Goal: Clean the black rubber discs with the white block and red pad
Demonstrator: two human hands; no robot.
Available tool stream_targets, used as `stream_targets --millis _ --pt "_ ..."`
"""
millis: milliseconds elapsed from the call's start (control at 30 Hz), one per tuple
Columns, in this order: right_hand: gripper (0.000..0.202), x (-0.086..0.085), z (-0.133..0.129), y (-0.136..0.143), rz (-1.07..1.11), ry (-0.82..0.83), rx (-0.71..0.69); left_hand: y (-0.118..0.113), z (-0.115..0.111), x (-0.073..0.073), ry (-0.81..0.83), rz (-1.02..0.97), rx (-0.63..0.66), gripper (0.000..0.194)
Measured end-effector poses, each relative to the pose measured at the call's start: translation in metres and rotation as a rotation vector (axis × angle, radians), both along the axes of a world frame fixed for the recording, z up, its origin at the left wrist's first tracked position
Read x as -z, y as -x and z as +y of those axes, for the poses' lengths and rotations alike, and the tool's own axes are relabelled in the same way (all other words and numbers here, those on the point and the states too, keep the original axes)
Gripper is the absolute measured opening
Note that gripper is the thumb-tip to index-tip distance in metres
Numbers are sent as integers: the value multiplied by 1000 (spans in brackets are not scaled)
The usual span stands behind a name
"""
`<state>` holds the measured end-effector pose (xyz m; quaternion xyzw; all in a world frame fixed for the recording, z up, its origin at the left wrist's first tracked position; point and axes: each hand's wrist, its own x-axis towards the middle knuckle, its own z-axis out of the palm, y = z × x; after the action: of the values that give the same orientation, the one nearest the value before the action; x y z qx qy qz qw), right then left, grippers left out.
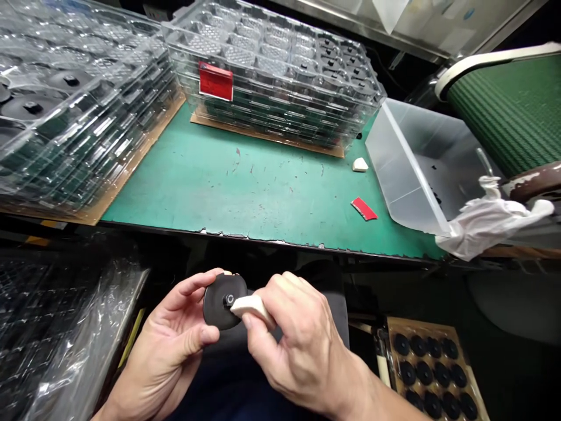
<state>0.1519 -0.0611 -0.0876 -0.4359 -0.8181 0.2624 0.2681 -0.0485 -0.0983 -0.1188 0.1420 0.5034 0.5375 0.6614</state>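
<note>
My left hand point(175, 333) is closed around the edge of a black round plastic part point(217, 301), with a small raised stem at its middle facing up. Between the thumb and fingers of my right hand point(302, 333) is a white block point(252, 307), which looks like a piece of eraser or foam. Its tip touches or nearly touches the part beside the stem. Both hands are in front of the table's near edge, above my lap. The underside of the black part is hidden.
Stacked clear plastic trays point(272, 64) stand at the back, more trays point(87, 128) at left. On the green table point(245, 187) lie a small white piece point(360, 165) and a red strip point(363, 209). A translucent bin point(407, 169), white glove point(486, 222) and tray of black discs point(432, 368) are right.
</note>
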Motion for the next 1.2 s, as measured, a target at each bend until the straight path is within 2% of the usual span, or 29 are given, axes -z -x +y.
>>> stream_targets --millis 200,500,700,833,967,1067,1200 --pt "21 -1 9 -5 -134 -28 -87 6 -4 -5 135 -61 45 58" --pt "27 -4 18 -8 -177 -49 -201 24 -4 5 192 -34 173 54" --pt "26 6 32 -1 -191 -160 -276 16 -10 4 234 -184 300 50" --pt "20 25 49 -2 -87 -73 -87 2 -9 -8 299 -308 302 54" --pt "21 47 72 -24 -44 -6 95 2 0 -16 284 -378 239 54" --pt "24 58 97 -50 -38 -2 221 7 8 -12 289 -284 247 47" --pt "31 63 129 -78 -10 -41 376 8 23 0 221 -53 252 31"
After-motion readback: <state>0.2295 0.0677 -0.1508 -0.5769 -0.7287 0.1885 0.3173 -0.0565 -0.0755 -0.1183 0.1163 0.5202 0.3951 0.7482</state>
